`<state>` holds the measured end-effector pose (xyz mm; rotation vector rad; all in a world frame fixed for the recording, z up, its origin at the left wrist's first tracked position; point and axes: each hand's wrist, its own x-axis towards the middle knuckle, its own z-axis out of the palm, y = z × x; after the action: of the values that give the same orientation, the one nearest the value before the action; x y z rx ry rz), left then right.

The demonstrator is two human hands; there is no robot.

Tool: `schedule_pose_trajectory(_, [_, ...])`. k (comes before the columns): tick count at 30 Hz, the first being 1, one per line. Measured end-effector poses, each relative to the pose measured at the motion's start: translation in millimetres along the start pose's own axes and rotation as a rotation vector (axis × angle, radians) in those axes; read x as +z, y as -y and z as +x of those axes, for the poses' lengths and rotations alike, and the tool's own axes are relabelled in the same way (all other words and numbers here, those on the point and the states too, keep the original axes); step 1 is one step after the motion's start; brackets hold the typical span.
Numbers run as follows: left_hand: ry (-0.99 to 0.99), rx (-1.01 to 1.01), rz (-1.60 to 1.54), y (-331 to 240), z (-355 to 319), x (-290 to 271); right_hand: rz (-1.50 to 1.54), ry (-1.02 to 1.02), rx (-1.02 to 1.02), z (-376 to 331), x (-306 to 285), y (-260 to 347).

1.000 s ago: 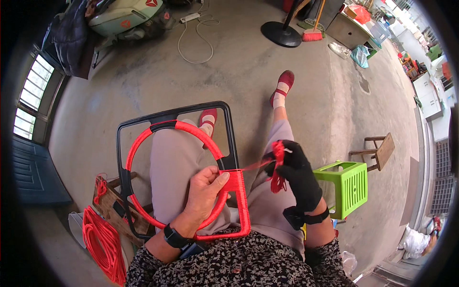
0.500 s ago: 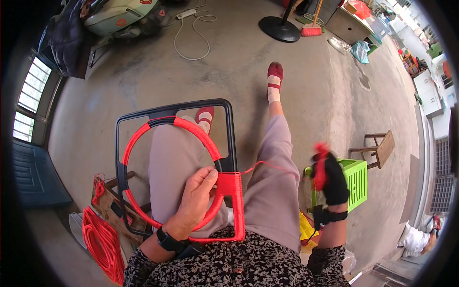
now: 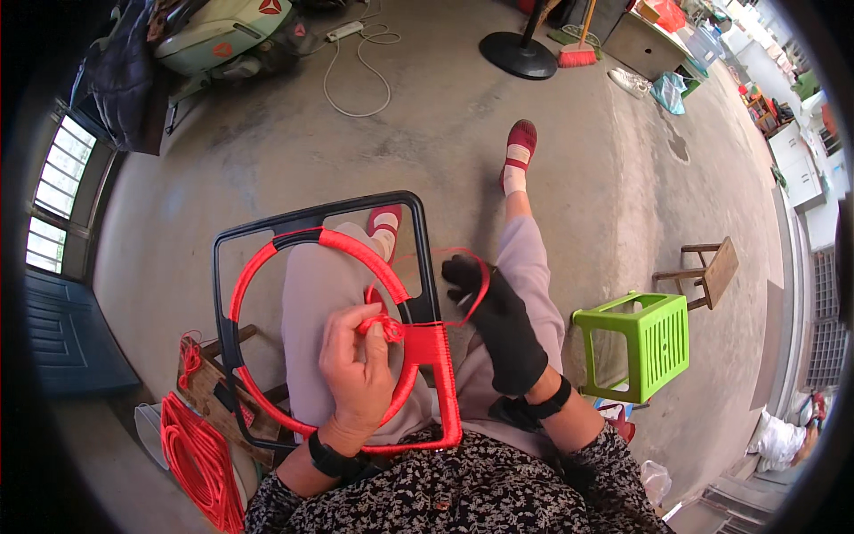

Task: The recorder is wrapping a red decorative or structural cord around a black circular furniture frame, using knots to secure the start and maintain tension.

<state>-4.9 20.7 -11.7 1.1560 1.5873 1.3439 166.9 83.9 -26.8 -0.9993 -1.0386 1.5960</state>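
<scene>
Across my lap rests a black rectangular frame [image 3: 426, 267] with a round ring inside it. Red cord tightly wraps much of the ring [image 3: 364, 250] and the frame's near right corner [image 3: 427, 345]. Between the thumb and fingers of my left hand [image 3: 354, 369] is a small bundle of red cord [image 3: 384, 329], held over the ring's right part. My right hand [image 3: 505, 334], in a black glove, is just right of the frame, its fingers curled with a loop of red cord [image 3: 485, 285] around them. A thin strand runs from that loop to the wrapped corner.
A wooden stool [image 3: 213, 392] with red cord on it stands at my left, beside a big red coil [image 3: 191, 454]. To the right are a green plastic stool [image 3: 633, 351] and a small wooden stool [image 3: 719, 271]. A black round base [image 3: 519, 59] and a scooter [image 3: 222, 36] stand ahead.
My right hand has swung left from beside the green stool to the frame's right edge. The red bundle it carried is now in my left hand. The frame has tilted slightly.
</scene>
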Motion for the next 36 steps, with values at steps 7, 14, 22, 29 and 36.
schedule_pose_trajectory(7, [0.071, 0.525, 0.21, -17, 0, -1, -0.685, 0.217, -0.614, 3, 30, 14])
schedule_pose_trajectory(14, [0.157, -0.256, -0.301, 0, 5, -2, -1.275, -0.051, -0.346, -9, -52, 29])
schedule_pose_trajectory(22, [0.152, -0.478, -0.444, 2, 6, 6, 0.111, -0.574, 0.144, -22, -176, -13])
schedule_pose_trajectory(29, [0.199, -0.486, -0.495, 2, 7, 5, -0.057, 0.068, 0.416, -7, -41, 19])
schedule_pose_trajectory(36, [0.12, -0.506, -0.571, 3, 7, 8, 0.032, 0.273, 0.52, -16, -32, 1])
